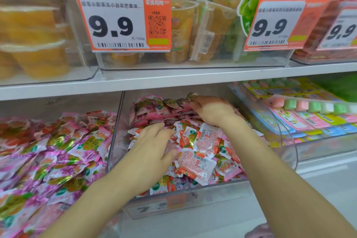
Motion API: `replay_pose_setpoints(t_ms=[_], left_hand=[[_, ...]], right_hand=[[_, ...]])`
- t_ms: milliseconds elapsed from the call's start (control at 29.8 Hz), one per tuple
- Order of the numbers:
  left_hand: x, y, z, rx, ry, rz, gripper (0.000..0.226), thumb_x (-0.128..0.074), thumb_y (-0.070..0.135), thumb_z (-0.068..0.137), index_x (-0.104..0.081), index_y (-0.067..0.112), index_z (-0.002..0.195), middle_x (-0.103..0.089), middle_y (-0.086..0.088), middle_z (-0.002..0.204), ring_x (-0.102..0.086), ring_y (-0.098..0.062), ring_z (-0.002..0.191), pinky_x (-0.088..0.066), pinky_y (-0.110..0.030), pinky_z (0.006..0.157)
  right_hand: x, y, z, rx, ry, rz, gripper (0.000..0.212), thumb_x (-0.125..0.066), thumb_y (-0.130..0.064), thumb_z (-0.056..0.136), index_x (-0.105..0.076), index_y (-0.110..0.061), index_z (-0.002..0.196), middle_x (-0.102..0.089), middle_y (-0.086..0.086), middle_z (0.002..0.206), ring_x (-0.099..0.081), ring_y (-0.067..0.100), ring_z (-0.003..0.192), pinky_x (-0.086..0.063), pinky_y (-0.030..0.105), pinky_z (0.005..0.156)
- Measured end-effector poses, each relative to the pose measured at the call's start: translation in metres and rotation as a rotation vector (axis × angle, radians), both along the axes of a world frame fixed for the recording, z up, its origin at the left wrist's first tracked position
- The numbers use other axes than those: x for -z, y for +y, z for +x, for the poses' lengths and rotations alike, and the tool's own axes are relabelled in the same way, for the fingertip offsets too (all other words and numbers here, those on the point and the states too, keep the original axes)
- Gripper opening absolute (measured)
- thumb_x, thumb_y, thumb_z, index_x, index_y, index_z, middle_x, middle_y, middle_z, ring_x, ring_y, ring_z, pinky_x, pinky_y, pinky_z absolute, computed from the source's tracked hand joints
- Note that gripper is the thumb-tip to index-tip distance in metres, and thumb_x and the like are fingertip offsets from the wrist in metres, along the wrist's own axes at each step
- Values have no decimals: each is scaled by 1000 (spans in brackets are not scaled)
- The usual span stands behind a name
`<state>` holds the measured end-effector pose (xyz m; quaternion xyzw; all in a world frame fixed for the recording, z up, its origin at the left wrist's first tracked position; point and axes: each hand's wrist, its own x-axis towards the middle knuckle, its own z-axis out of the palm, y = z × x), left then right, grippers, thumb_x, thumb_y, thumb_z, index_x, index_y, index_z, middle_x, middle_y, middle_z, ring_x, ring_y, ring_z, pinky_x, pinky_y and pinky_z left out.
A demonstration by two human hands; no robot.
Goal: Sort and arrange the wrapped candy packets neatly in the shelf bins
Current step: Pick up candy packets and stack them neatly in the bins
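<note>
A clear plastic bin point(116, 133) on the lower shelf holds wrapped candy packets. Pink-purple packets point(154, 112) stand stacked in a row at its back. Orange-and-white packets point(195, 152) lie loose in a heap at its front. My left hand point(152, 145) rests palm down on the loose heap at the bin's left, fingers spread and slightly bent. My right hand point(210, 110) reaches to the back row, its fingertips curled over the top packets at the right end. What the fingers hold is hidden.
A second bin to the left is piled with pink, purple and gold packets point(54, 152). At the right, a clear bin point(289, 141) holds strips of pastel candy. The shelf above point(173, 79) carries jelly cups behind 9.9 price tags point(121, 19).
</note>
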<state>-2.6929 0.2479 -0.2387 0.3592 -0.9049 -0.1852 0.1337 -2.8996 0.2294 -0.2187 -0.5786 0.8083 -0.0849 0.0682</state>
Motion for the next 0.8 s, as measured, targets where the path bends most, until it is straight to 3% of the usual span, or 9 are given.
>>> replay_pose_setpoints(t_ms=[101,235,335,402,536,670,804], left_hand=[[0,1,2,1,17,11,50,-39,38,97,-24,28,144,-11,9,153,-1,-3,139,-5,-16,108],[2,1,-1,6,35,6,50,-40,38,97,-26,28,143,-12,9,153,-2,-1,138,-5,-14,107],[3,1,-4,18,44,6,49,-41,38,97,-27,28,143,-12,10,152,-2,0,137,-5,-14,106],[4,0,-5,21,38,5,50,-40,38,97,-27,28,144,-12,10,152,-2,0,138,-5,-15,107],[6,-1,-5,8,32,11,50,-41,39,96,-28,28,144,-13,9,153,-3,-3,140,-7,-18,110],[9,-2,-9,4,34,13,49,-42,38,96,-28,28,143,-14,9,152,-5,-4,140,-8,-19,111],[10,1,-15,28,51,17,49,-43,36,96,-29,28,142,-16,9,151,-7,-3,138,-8,-14,106]], right_hand=[[0,2,1,-2,-20,-22,38,-39,-50,95,-51,-23,120,-62,8,111,-56,30,106,-39,43,102],[7,-2,0,-27,0,-102,38,-54,-48,87,-50,-17,108,-61,8,102,-56,30,99,-42,33,79],[5,-7,-10,-33,12,-55,55,-51,-50,89,-40,-25,136,-44,8,140,-40,30,129,-37,38,101],[4,-7,-17,-37,-32,23,61,-46,-52,91,-27,-31,145,-32,4,151,-32,29,136,-31,42,109],[13,-11,-19,-45,56,63,56,-38,-53,94,-25,-33,145,-43,8,143,-44,32,125,-39,46,102],[14,-12,-11,11,199,-80,53,-43,-47,95,-33,-26,143,-48,12,133,-47,34,120,-40,44,98],[16,-12,-6,-38,51,-152,46,-52,-31,93,-42,-19,137,-50,12,127,-51,33,115,-48,38,91]])
